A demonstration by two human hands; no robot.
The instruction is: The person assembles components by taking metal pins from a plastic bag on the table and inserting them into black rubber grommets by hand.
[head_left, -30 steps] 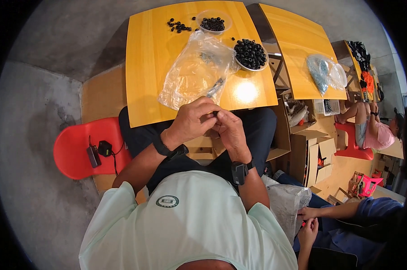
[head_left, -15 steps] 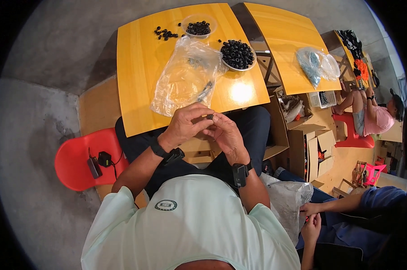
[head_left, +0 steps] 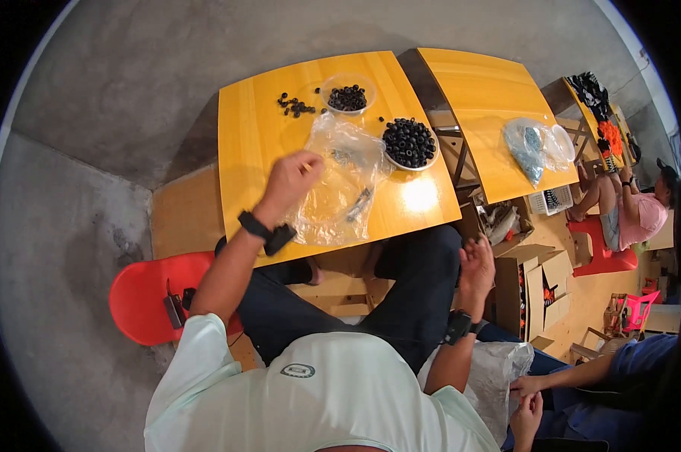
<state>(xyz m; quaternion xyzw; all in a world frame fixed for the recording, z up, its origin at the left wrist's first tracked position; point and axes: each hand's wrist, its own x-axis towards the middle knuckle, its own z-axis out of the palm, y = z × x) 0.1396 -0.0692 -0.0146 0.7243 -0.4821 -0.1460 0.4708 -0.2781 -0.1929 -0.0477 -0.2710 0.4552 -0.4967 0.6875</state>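
Observation:
My left hand is over the yellow table, at the left edge of a clear plastic bag. Its fingers are curled together; anything between them is too small or hidden to make out. To the right of the table edge, my right hand is raised beside my knee with its fingers apart, holding nothing visible. A white bowl heaped with small black ring-shaped pieces stands right of the bag. Behind the bag sits a clear bowl with fewer such pieces, and several loose black pieces lie to its left.
A second yellow table holds a bag of bluish small parts. Open cardboard boxes stand at right. A red stool with black devices is at left. A co-worker's hands show at lower right; another person sits farther off.
My hands were together at the table's front edge around a small dark piece. They have parted: the left forward over the table, the right out to the right. The view has shifted too.

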